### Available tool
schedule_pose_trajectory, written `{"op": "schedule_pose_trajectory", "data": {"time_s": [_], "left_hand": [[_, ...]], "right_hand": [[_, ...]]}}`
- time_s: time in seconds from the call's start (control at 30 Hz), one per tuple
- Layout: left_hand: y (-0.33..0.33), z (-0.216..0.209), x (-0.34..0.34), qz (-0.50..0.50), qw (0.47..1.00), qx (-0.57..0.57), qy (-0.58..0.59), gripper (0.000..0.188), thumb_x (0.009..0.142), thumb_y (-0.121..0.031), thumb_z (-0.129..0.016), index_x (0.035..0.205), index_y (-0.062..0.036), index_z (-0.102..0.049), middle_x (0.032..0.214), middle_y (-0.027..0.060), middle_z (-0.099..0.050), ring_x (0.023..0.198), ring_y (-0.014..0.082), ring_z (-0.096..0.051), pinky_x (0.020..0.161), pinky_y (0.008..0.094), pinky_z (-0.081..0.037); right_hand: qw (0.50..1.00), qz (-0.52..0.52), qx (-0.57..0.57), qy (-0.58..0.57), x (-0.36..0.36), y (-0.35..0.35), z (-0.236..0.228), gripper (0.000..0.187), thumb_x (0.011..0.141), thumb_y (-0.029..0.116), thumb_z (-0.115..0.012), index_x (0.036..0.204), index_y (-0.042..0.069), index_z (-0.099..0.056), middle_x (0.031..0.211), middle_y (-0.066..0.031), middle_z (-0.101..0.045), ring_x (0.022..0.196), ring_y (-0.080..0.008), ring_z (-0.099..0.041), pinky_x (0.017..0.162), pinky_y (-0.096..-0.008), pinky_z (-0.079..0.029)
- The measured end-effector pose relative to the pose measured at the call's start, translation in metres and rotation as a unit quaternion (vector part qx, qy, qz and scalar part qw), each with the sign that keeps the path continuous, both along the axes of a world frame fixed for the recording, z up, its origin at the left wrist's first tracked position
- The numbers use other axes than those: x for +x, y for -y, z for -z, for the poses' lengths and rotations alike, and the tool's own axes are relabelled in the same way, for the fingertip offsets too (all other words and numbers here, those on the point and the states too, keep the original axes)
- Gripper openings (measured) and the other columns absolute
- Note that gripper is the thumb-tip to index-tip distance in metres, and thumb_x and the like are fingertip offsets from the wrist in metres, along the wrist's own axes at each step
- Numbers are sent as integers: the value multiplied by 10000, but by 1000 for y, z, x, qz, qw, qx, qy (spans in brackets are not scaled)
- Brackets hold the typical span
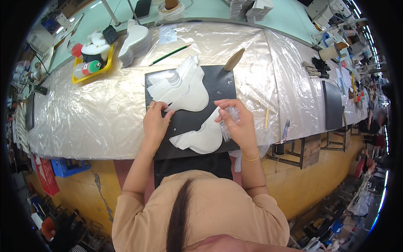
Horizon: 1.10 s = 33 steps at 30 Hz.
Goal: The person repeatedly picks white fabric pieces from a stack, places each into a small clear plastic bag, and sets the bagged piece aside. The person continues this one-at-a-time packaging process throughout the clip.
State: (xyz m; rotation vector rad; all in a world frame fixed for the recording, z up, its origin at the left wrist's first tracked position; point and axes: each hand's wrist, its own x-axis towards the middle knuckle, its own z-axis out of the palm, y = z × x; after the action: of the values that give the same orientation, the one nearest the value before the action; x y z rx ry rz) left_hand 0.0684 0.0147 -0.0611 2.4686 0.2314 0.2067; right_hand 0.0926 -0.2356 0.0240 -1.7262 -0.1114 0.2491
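A fanned stack of white, curved cut-out pieces point(191, 92) lies on a black board point(184, 122). At the stack's lower-left tip is my left hand point(156, 124), its thumb and fingers closed about the tip of a piece. A smaller set of the same white pieces point(208, 136) lies nearer me on the board. My right hand point(239, 126) pinches its upper tip between thumb and fingers. Crumpled clear plastic film point(227, 131) shows beside and under that hand; whether it is gripped is hidden.
Beyond the board lie a green pencil point(170, 55) and a pointed wooden tool point(234, 59). A yellow basket point(110, 63) with bottles and another white stack point(134, 44) stand far left. Clear plastic covers the table point(84, 113). A second black board point(332, 105) lies far right, near a stool point(308, 151).
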Motion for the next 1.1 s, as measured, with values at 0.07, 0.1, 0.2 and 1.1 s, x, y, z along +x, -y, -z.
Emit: {"op": "schedule_pose_trajectory", "data": {"time_s": [0.07,0.1,0.2,1.1], "left_hand": [[-2,-3,0,-30,978,-186,-91,287,783,-115,-779,991,5,-622,822,93,-659,660,169,-632,621,306,-532],[-7,-6,0,-44,935,-326,-135,261,810,-106,-757,998,13,-620,839,100,-667,695,178,-654,643,294,-548],[-10,-17,-4,-36,805,-567,-172,190,880,-74,-688,1015,36,-613,867,117,-679,758,178,-688,686,267,-583],[29,-40,-18,89,730,-668,-113,171,880,-74,-681,1003,17,-606,1188,124,-572,971,117,-578,795,250,-470]], "right_hand": [[999,-4,-14,-30,-3,-3,-4,105,890,40,-649,987,12,-618,934,-61,-686,771,-93,-627,726,-244,-487],[1000,-5,-23,-20,-5,-5,-4,116,882,58,-668,982,18,-625,910,-53,-686,767,-95,-625,715,-248,-485],[996,-39,-63,40,-9,-16,1,162,852,108,-720,966,28,-638,883,-47,-685,768,-107,-628,695,-260,-484],[999,-1,42,34,-5,-31,29,173,891,160,-683,913,0,-622,977,-116,-700,767,-192,-665,744,-305,-515]]}}
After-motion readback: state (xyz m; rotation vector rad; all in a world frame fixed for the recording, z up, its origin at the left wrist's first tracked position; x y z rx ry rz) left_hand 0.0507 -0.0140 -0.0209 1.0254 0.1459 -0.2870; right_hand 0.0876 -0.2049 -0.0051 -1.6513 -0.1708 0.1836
